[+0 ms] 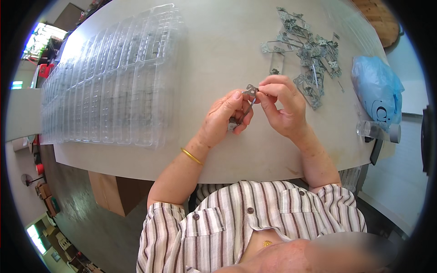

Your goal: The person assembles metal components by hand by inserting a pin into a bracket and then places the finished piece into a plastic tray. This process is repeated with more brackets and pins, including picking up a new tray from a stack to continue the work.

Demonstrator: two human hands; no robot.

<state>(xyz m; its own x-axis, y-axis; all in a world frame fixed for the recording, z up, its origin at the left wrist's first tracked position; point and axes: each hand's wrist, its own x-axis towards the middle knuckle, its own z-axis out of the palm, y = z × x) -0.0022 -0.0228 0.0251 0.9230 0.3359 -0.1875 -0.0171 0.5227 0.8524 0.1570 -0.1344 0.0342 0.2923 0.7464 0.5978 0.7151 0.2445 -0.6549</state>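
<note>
A small grey metal bracket point(250, 90) with holes in its flat end is held over the near middle of the table. My left hand point(221, 116) is closed around its long, thin body, thumb near the upper end, and part of the bracket shows below the fingers. My right hand point(286, 109) pinches thumb and forefinger together right at the bracket's upper end. Whatever lies between those fingertips is too small and covered to make out. Beyond my right hand lies a loose heap of similar metal brackets point(314, 52), some overlapping.
Clear plastic blister trays point(123, 68) lie in overlapping layers on the left of the pale table point(218, 50). A blue plastic bag point(375, 88) and a clear bottle point(371, 129) on its side are at the right edge. Below the table's near edge stands a cardboard box point(107, 189).
</note>
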